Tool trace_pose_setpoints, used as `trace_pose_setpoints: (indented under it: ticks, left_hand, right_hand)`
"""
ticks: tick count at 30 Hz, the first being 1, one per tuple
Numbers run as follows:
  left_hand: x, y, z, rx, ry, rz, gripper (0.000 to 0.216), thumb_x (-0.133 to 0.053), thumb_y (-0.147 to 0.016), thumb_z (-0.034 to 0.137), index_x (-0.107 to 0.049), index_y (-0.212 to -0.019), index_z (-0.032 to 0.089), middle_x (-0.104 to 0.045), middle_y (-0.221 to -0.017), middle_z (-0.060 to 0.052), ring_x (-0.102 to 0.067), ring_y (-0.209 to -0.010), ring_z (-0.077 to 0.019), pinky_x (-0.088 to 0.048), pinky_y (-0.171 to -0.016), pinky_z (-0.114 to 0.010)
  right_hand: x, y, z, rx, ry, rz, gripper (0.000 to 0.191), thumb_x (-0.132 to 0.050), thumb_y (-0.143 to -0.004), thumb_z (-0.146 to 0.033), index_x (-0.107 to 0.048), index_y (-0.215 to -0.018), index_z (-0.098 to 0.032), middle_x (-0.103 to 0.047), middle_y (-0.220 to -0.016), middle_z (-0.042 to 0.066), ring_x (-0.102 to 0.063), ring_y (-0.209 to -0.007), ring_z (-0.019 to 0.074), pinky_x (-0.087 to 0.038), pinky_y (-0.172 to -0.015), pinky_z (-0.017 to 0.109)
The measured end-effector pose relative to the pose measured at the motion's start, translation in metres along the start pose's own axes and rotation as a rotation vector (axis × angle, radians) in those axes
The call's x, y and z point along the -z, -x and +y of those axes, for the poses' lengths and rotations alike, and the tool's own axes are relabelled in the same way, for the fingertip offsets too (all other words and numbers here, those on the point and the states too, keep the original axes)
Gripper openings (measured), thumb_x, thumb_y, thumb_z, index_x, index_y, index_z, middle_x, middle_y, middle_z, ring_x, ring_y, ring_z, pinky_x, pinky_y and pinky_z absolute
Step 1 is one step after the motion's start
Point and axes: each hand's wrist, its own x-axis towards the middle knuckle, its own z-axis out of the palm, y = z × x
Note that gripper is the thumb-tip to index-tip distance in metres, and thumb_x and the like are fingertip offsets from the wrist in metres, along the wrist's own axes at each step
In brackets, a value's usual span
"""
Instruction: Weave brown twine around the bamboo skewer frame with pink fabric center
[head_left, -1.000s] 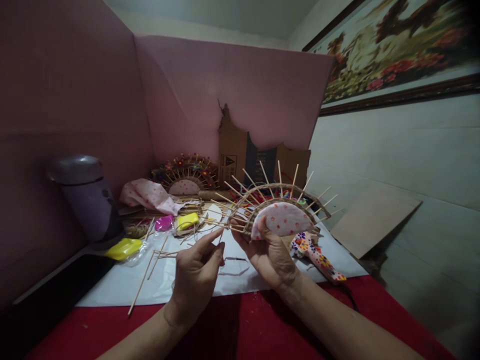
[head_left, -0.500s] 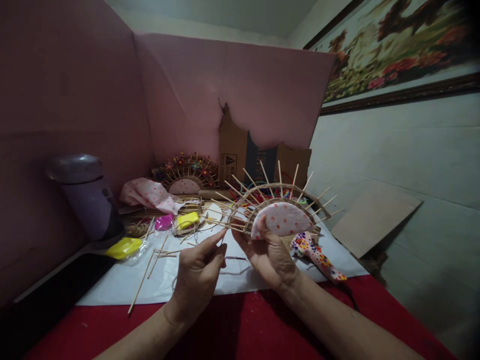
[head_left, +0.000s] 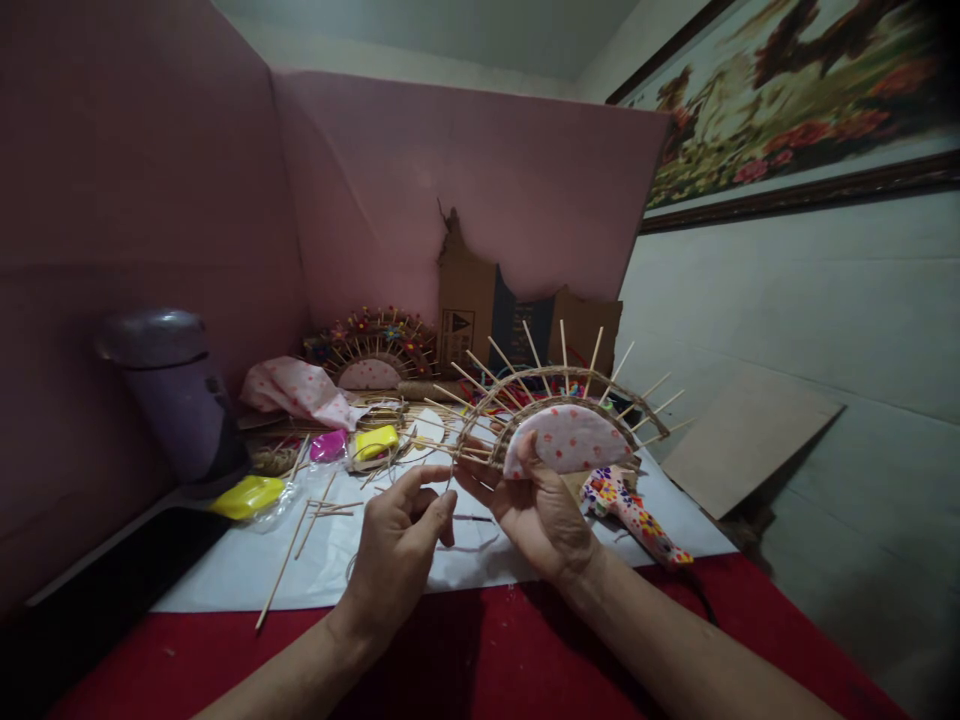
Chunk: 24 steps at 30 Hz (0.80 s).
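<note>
My right hand (head_left: pixel 544 520) grips a half-round craft piece (head_left: pixel 577 440) covered in pale cloth with reddish dots, its thumb on the cloth face and its fingers behind. Thin wooden sticks (head_left: pixel 564 350) fan out from the curved edge. Brown twine (head_left: pixel 514 378) is woven across them in an arch, with a second band close to the cloth. At the left end of the arch, my left hand (head_left: pixel 401 545) is closed in a pinch on a thin strand of twine (head_left: pixel 451 482). Its index fingertip is close to the lowest sticks.
Loose sticks (head_left: pixel 307 520), yellow clay (head_left: pixel 376 440) and a magenta packet (head_left: pixel 328 446) lie on the white sheet (head_left: pixel 225 580). A flower-patterned tool (head_left: pixel 637 515) rests right. Behind stand a purple tumbler (head_left: pixel 176 410), a decorated fan-shaped piece (head_left: pixel 371 372) and torn cardboard (head_left: pixel 469 300).
My left thumb has dropped a little away from the index fingertip, and the strand shows between them. The craft piece has shifted slightly right in my right hand.
</note>
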Motion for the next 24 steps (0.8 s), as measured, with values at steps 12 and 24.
trace_pose_setpoints:
  ticks: [12,24]
  left_hand:
    - [0.005,-0.008,0.003,0.153,0.096,-0.015,0.019,-0.058,-0.070,0.026,-0.061,-0.083,0.012,-0.052,-0.042,0.004,-0.031,-0.032,-0.0037,-0.018,-0.032,-0.017]
    - [0.019,-0.023,0.004,0.205,0.233,-0.012,0.018,-0.065,-0.066,0.028,-0.060,-0.072,0.012,-0.054,-0.044,0.002,-0.031,-0.031,-0.0026,-0.018,-0.033,-0.016]
  right_hand:
    - [0.000,-0.001,-0.004,-0.038,-0.012,-0.004,0.023,-0.058,-0.077,-0.040,-0.061,-0.075,-0.018,-0.069,-0.088,0.007,-0.063,-0.091,0.0209,-0.045,-0.088,0.044]
    - [-0.004,0.006,-0.007,-0.151,0.185,-0.079,0.035,-0.054,-0.079,-0.042,-0.063,-0.093,-0.011,-0.070,-0.084,0.010,-0.066,-0.081,0.0218,-0.048,-0.083,0.042]
